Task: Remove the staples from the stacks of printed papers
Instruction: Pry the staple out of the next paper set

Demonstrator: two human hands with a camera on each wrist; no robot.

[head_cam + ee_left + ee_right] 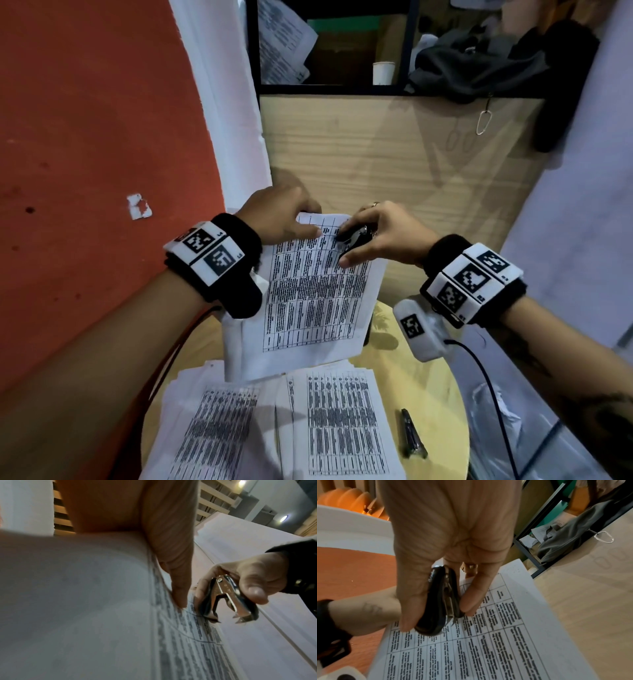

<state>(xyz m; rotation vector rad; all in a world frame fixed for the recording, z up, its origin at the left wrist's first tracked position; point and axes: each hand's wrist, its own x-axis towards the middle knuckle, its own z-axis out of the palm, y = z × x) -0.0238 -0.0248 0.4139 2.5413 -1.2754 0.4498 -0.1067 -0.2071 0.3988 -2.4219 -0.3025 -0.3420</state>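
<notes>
- Held-up stack of printed papers (308, 298) tilted in the air above the round yellow tabletop (442, 404), top edge away from the body, long axis running from the near piles up toward the wooden cabinet (394, 147).
- Left hand (284, 219) pinching the stack's top left corner, thumb lying on the printed face, other fingers behind the sheets.
- Right hand (380, 233) curled round a black and metal staple remover (228, 599), thumb on one grip, fingertips (471, 605) on the other.
- Remover's claws parted in the left wrist view, points aimed down at the top rows of the printed table, just beside the left thumb (178, 592) and right at the sheet; contact too blurred to tell.
- Staple itself not visible; likely near the top edge, between the two hands, so the right hand is the nearer one for the bite.
- Likely next: slide the claws along the sheet under the staple, then squeeze; left thumb close enough to get nicked.
- More printed papers (346, 421) spread in piles on the tabletop below, a dark pen-like tool (412, 433) lying beside them to the right.
- Wrist camera cable (489, 387) hanging near the tabletop's right edge, well apart from the work.
</notes>
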